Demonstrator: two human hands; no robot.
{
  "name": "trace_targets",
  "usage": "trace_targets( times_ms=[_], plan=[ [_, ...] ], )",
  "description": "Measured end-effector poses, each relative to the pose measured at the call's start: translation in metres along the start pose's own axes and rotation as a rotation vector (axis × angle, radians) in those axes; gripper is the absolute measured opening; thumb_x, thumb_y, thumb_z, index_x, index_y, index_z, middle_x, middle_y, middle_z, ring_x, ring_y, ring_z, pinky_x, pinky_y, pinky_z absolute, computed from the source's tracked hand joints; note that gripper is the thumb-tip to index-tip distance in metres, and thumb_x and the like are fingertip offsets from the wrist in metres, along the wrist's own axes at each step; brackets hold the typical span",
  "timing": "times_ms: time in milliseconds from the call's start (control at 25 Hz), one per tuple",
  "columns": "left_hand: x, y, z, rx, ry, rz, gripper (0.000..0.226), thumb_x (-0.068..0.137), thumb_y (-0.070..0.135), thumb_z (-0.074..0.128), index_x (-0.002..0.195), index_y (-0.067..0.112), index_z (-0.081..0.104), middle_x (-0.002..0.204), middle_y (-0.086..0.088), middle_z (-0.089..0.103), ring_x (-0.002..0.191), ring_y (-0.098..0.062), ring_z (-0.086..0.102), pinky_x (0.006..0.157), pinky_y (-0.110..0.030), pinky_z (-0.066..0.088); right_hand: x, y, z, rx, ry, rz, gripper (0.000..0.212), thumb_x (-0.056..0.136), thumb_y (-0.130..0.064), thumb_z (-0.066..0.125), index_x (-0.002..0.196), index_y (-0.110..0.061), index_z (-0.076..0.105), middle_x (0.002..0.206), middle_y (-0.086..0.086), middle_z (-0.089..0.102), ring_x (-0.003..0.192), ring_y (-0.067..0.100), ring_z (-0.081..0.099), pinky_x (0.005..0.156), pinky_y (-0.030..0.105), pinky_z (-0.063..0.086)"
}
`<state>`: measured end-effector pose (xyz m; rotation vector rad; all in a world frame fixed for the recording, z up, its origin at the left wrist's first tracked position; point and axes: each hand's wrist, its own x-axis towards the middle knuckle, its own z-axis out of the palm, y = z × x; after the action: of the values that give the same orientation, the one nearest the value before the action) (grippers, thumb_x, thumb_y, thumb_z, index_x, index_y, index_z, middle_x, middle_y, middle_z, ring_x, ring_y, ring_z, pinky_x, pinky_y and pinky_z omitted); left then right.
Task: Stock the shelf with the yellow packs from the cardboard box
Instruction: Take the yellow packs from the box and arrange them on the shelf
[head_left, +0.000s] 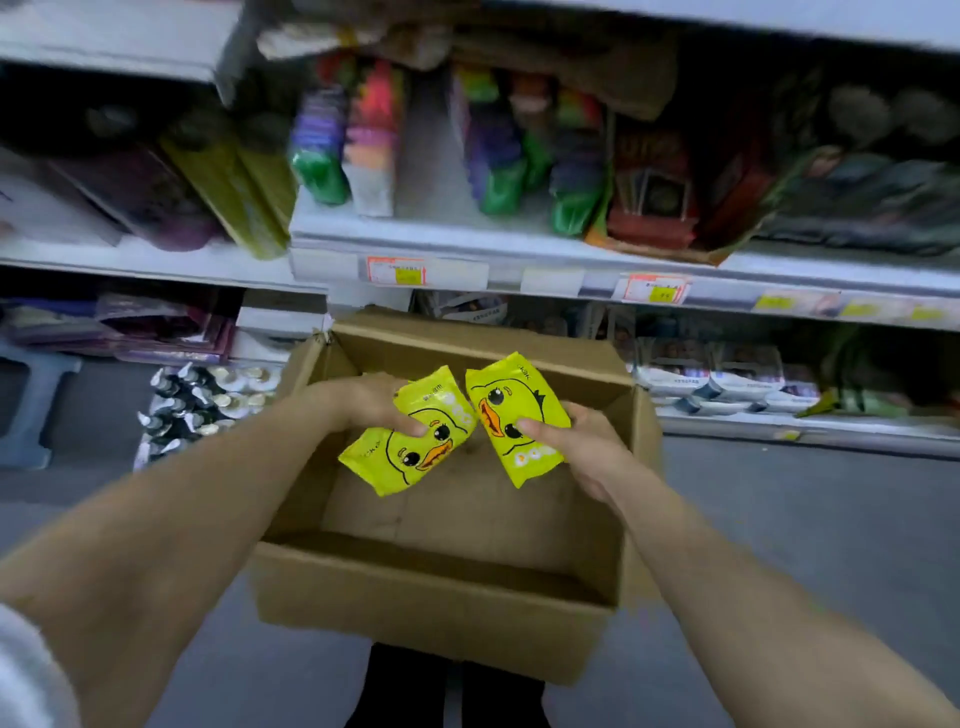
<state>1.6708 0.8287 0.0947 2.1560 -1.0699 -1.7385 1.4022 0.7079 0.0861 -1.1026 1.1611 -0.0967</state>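
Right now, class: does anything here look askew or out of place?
The left yellow pack, in the left hand, and the right yellow pack, in the right hand, tilt opposite ways above the cardboard box. On the shelf, colourful packs lean sideways. Nothing looks spilled.

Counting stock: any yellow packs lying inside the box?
No, the cardboard box is bare inside; left hand and right hand hold both packs.

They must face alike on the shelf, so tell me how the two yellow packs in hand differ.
The left pack, in the left hand, lies slanted; the right pack, in the right hand, stands nearer upright. The left pack's white lettering is at its far end; the right pack's is at its near end. Both are yellow with a duck face, held over the cardboard box.
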Motion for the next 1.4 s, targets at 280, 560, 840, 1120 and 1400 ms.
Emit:
trace_targets(
  times_ms=[280, 560, 840, 1120, 1400],
  plan=[
    [-0.11, 0.133, -0.088, 0.152, 0.077, 0.182, 0.06, 0.063, 0.029, 0.09, 0.115, 0.013, 0.066, 0.108, -0.002, 0.073, 0.101, -0.019, 0.069, 0.096, -0.038, 0.053, -0.089, -0.173, -0.037, -0.16, -0.013, -0.366, 0.05, 0.059, -0.015, 0.089, 0.105, -0.014, 0.07, 0.099, 0.012, 0.076, 0.088, 0.032, 0.072, 0.08, 0.048, 0.057],
    [-0.184, 0.221, -0.134, 0.191, 0.273, 0.298, 0.042, 0.069, 0.014, 0.086, 0.106, 0.012, 0.067, 0.091, 0.004, 0.074, 0.086, -0.018, 0.072, 0.074, -0.028, 0.056, -0.146, -0.297, -0.063, -0.255, 0.077, -0.644, 0.036, 0.073, -0.005, 0.084, 0.107, -0.009, 0.071, 0.096, 0.013, 0.076, 0.084, 0.029, 0.073, 0.078, 0.043, 0.059],
    [-0.204, 0.252, -0.159, 0.277, 0.314, 0.272, 0.042, 0.069, 0.013, 0.087, 0.107, 0.012, 0.068, 0.093, -0.007, 0.076, 0.084, -0.027, 0.074, 0.078, -0.044, 0.06, -0.152, -0.368, -0.064, -0.342, 0.186, -0.757, 0.042, 0.069, -0.007, 0.087, 0.105, -0.011, 0.068, 0.094, 0.0, 0.075, 0.082, 0.013, 0.071, 0.073, 0.024, 0.052],
    [-0.211, 0.275, -0.186, 0.44, 0.406, 0.383, 0.046, 0.067, 0.032, 0.088, 0.107, 0.021, 0.067, 0.104, 0.005, 0.07, 0.099, -0.019, 0.065, 0.091, -0.038, 0.053, -0.118, -0.43, -0.055, -0.549, 0.237, -0.776, 0.067, 0.07, -0.02, 0.089, 0.13, -0.017, 0.059, 0.116, -0.005, 0.057, 0.11, 0.012, 0.053, 0.091, 0.019, 0.039],
    [-0.207, 0.278, -0.205, 0.383, 0.422, 0.473, 0.043, 0.066, 0.024, 0.089, 0.1, 0.032, 0.064, 0.106, 0.006, 0.069, 0.102, -0.017, 0.064, 0.09, -0.035, 0.053, -0.059, -0.47, -0.046, -0.754, 0.21, -0.771, 0.064, 0.067, -0.025, 0.091, 0.124, -0.02, 0.063, 0.137, -0.001, 0.058, 0.131, 0.013, 0.05, 0.098, 0.023, 0.038]
  ],
)
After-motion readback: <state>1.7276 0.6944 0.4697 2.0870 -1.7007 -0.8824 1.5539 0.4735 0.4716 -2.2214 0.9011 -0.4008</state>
